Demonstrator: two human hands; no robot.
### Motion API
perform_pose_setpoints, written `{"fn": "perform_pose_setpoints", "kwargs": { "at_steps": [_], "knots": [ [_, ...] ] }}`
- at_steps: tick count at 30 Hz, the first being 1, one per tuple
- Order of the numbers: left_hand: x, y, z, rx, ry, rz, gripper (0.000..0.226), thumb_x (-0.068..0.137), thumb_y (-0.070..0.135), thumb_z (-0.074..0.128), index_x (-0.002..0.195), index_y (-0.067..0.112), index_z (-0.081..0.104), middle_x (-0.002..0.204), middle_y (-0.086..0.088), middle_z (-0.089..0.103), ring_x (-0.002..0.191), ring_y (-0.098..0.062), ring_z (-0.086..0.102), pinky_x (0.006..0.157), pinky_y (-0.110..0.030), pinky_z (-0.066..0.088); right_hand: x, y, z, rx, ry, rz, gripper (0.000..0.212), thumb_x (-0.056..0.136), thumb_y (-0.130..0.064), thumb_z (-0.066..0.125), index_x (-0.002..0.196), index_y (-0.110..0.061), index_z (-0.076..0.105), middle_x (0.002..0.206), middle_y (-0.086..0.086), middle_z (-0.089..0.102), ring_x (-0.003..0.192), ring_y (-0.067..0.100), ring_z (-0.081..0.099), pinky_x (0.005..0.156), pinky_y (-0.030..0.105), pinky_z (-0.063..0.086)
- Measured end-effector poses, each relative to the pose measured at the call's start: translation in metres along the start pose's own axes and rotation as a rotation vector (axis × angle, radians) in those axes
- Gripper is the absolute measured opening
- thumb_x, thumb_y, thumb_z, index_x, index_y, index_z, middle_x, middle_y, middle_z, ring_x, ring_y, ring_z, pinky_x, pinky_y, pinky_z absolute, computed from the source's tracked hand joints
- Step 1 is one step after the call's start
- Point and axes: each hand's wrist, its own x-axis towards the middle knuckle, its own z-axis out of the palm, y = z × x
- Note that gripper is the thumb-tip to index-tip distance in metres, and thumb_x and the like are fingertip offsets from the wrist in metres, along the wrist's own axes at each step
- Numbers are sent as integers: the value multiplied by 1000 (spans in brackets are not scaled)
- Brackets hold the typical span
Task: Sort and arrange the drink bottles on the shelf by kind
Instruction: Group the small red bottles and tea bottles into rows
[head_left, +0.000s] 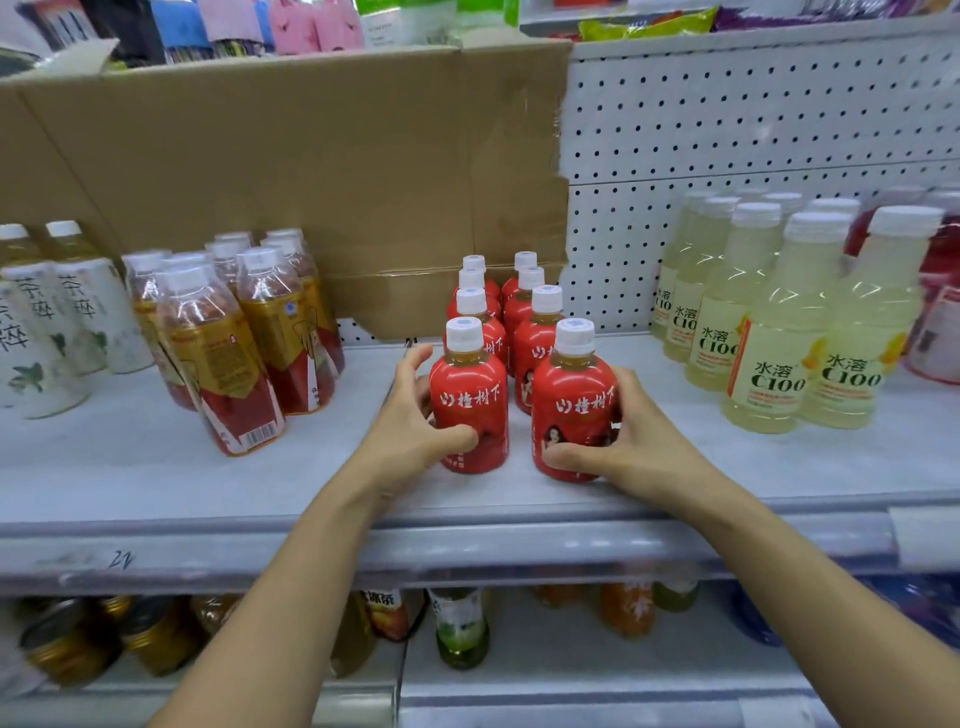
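Two rows of small red-labelled bottles with white caps stand on the white shelf (156, 467), running back toward the cardboard. My left hand (410, 421) grips the front bottle of the left row (470, 395), thumb across its label. My right hand (618, 441) grips the front bottle of the right row (574, 410) from its right side. Both bottles stand upright on the shelf. Behind them, several more red bottles (535, 332) line up.
Gold-and-red tea bottles (234, 338) lean in a group at the left, with white-labelled tea bottles (57, 322) beyond them. Pale yellow C100 bottles (779, 332) fill the right. A cardboard sheet (311, 182) covers the pegboard back. A lower shelf holds mixed drinks (460, 629).
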Motion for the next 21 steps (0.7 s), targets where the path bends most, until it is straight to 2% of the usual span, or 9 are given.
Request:
{"fn": "perform_pose_setpoints", "kwargs": {
  "at_steps": [2,5,8,10,14,16,19,21],
  "knots": [
    [-4,-2,4,95,-23,7,116,67,11,90,150,41,14,142,4,44,118,-12,56,94,-31,54,0,1,0,-23,10,5,85,67,-25,91,132,-29,36,109,-18,59,90,-11,61,74,9,48],
    [-8,1,15,299,103,45,123,53,35,98,144,38,15,143,6,38,125,-11,48,103,-35,49,-2,1,1,-64,17,10,85,65,-30,91,128,-30,34,109,-18,58,96,-7,58,76,11,44],
    [-11,5,20,380,199,87,107,59,33,95,135,37,19,133,10,41,119,-9,49,96,-26,46,-2,0,3,-101,50,4,81,64,-35,91,124,-28,37,108,-15,59,96,-3,59,77,15,46],
    [-11,5,19,365,153,88,101,66,26,92,136,36,19,128,11,43,117,-8,50,90,-19,45,-1,0,3,-121,68,0,78,65,-36,90,122,-26,38,107,-15,58,95,-2,58,76,16,45],
    [-14,6,10,378,26,35,105,73,17,87,148,32,14,137,5,43,123,-11,48,101,-28,45,1,1,2,-112,68,8,76,66,-36,90,121,-25,39,106,-15,57,94,-2,58,73,14,44],
    [-15,6,11,403,49,19,109,68,24,91,147,32,17,137,8,41,123,-10,46,101,-28,43,1,1,2,-107,61,16,75,66,-37,90,121,-26,39,105,-17,57,93,-4,57,71,12,44],
    [-13,7,18,396,109,-9,115,55,41,96,143,31,21,138,8,45,123,-13,51,103,-35,47,1,2,1,-111,47,25,76,66,-36,90,121,-28,38,104,-19,56,92,-6,56,68,11,42],
    [-8,8,25,424,170,-8,112,54,46,95,139,29,24,134,7,48,119,-15,53,101,-39,50,2,2,1,-113,44,24,78,65,-34,91,122,-28,38,104,-19,55,91,-7,55,68,10,41]
  ]
}}
